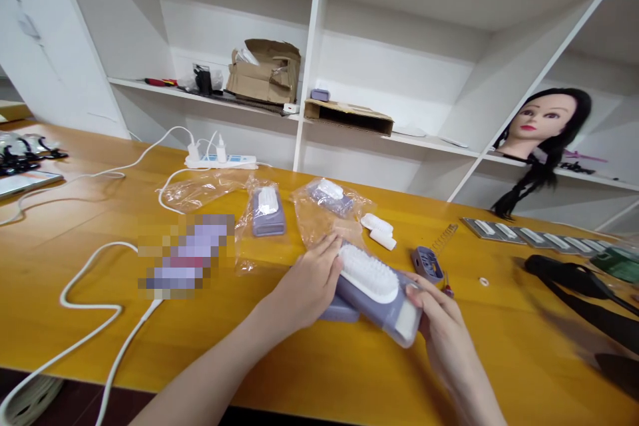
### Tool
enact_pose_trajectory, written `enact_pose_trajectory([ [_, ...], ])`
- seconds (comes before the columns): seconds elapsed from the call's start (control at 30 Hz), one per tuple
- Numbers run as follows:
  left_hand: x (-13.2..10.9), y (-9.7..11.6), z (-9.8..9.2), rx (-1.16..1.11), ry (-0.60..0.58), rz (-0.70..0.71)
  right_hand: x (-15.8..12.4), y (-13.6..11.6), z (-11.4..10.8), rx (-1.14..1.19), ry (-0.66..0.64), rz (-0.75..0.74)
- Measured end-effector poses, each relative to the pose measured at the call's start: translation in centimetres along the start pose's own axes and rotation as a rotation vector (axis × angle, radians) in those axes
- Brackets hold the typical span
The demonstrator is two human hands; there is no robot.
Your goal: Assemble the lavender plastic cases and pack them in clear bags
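A purple case-like brush (369, 303) with a white bristled pad on top is held tilted above the table between both hands. My left hand (312, 279) is closed on its far left end, fingers over the top. My right hand (442, 316) grips the near right end, thumb on top beside a pale patch. Beneath the brush, another flat purple piece (339, 311) shows partly; the rest is hidden. Just beyond lie two small white bristled pieces (380, 229). To the right are an open purple housing (426, 264) and a coiled spring (444, 239).
Two more purple brushes in clear plastic bags (268, 212) lie toward the shelves. A blurred-out object (190, 256) and white cables are on the left, near a power strip (222, 161). Metal strips (529, 237) and a black strap (569, 279) occupy the right; a mannequin head (542, 120) stands on a shelf.
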State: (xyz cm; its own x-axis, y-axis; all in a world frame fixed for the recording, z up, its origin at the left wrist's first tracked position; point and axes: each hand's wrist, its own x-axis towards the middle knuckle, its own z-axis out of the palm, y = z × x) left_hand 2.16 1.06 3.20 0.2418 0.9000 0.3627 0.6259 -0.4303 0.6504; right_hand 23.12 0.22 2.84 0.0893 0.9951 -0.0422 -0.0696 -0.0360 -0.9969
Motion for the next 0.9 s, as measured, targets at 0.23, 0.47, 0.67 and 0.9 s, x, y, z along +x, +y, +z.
enact_pose_trajectory([
  [0.23,-0.2,0.9,0.1,0.074,0.090,-0.007,-0.2,1.6,1.0,-0.069,0.014,-0.071],
  [0.47,-0.9,1.7,2.2,0.291,0.103,0.248,-0.3,2.2,3.3,0.050,0.001,-0.026],
  [0.67,-2.0,1.6,3.2,0.212,0.150,0.577,0.1,1.5,3.5,0.304,-0.137,0.103],
  [0.9,0.6,-0.6,-0.1,-0.588,0.798,-0.159,-0.3,-0.3,3.9,0.401,-0.105,0.140],
])
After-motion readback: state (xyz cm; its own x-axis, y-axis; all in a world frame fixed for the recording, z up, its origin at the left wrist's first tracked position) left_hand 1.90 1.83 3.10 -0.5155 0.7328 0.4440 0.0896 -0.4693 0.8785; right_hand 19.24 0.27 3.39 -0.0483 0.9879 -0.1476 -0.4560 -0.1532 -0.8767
